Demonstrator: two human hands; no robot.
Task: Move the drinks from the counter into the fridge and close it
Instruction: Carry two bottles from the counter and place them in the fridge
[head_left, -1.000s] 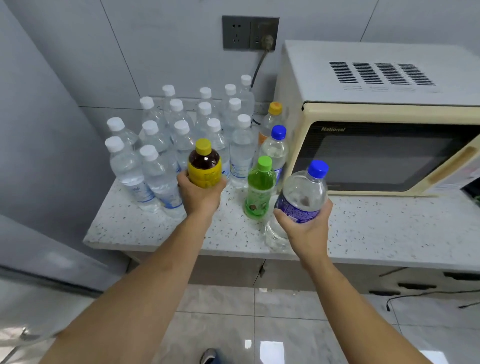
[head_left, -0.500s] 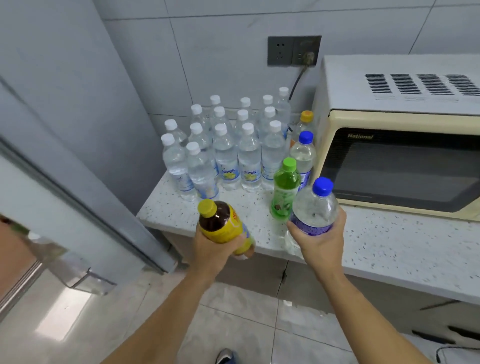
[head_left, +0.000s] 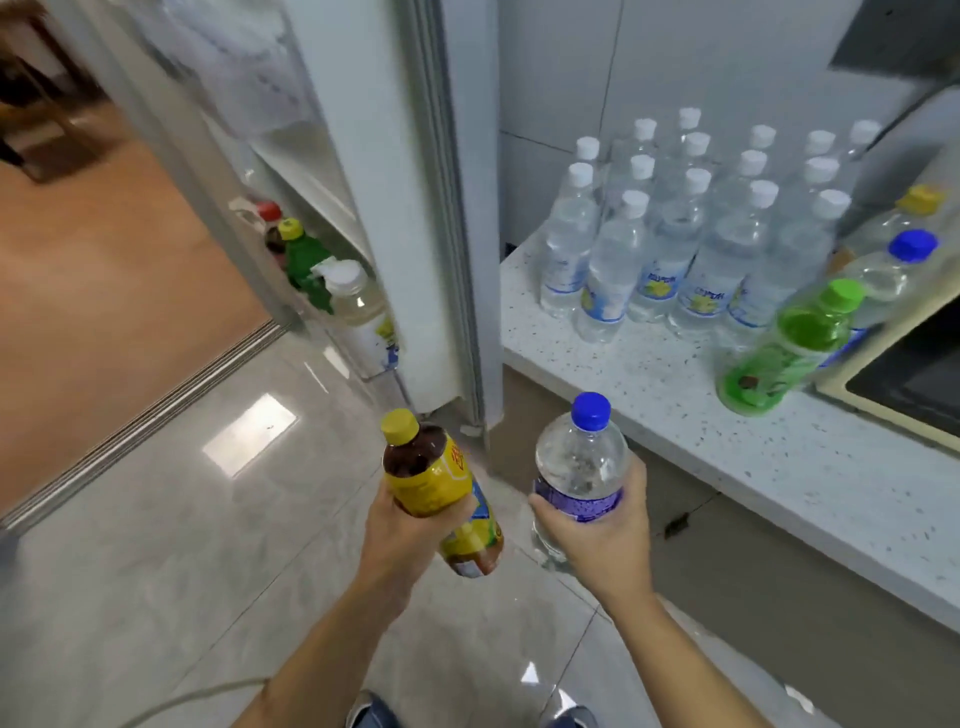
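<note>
While the head camera looks down past both forearms, the left hand is wrapped around a dark tea bottle with a yellow label and yellow cap, and the right hand is wrapped around a clear plastic water bottle with a purple label and blue cap. Both bottles are off the white speckled counter and held over the pale tiled floor.

What the coming move turns on is where the open fridge door lies from the hands: ahead and to the left, with its lower shelf already holding a green bottle, a red-capped bottle and a pale white-capped bottle. The left hand is the nearer one to that shelf. Its tea bottle is tilted, cap leaning up and to the left towards the door; the water bottle stands nearly upright. The fridge's inner compartment is not in view, so I cannot tell what room it has.

Still on the counter, well to the right of the hands, stand a cluster of clear white-capped water bottles, a green-capped green bottle, a blue-capped clear bottle and a yellow-capped bottle, beside a cream microwave. Most of the task appears to remain.
</note>
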